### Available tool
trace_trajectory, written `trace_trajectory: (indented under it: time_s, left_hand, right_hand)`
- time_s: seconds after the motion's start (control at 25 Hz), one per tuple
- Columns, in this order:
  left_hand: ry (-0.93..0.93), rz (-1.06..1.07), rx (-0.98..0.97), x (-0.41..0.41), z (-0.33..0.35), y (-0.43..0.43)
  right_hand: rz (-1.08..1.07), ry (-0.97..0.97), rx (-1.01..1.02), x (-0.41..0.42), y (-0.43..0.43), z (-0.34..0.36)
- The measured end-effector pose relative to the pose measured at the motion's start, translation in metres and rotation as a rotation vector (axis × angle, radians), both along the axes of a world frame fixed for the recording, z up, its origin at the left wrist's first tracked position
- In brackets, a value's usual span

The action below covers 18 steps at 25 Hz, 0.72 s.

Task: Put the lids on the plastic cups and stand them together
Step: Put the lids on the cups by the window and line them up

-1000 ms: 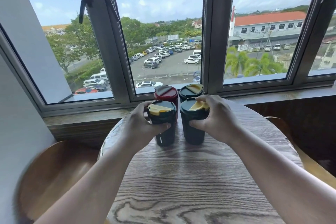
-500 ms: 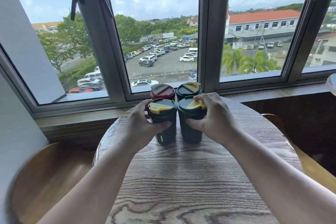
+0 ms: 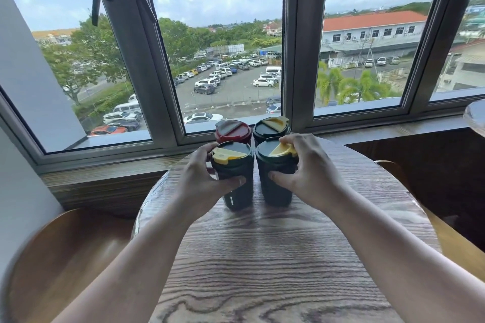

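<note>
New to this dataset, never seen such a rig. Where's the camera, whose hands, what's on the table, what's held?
No machine: a person's bare hands, filmed by one wide-angle camera worn on the head, looking forward and down. Four lidded plastic cups stand close together on a round wooden table by a window. The left hand grips the front-left dark green cup, the right hand the front-right dark green cup, fingertips on its lid. Behind stand a red-lidded cup and a dark-lidded cup.

Upper-floor café corner: round wooden table (image 3: 275,257), window (image 3: 223,60) overlooking parking.
</note>
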<state>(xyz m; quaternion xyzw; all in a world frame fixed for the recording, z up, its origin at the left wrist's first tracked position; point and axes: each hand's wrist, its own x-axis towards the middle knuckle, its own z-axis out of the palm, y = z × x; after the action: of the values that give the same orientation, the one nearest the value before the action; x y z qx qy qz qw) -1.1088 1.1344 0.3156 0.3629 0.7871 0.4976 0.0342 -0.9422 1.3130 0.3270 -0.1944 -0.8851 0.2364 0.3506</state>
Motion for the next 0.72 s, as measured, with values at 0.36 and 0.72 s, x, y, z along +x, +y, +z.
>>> trace_trajectory:
  time_s: [0.36,0.72]
  left_hand:
    - [0.038,-0.108,-0.096,-0.010,0.011,-0.014]
    - [0.314,-0.274,-0.234,-0.031,0.096,-0.017]
  right_hand:
    - [-0.013,-0.076,0.031,0.003,-0.002,0.009]
    - [-0.019,-0.129,-0.082,0.020,0.008,0.062]
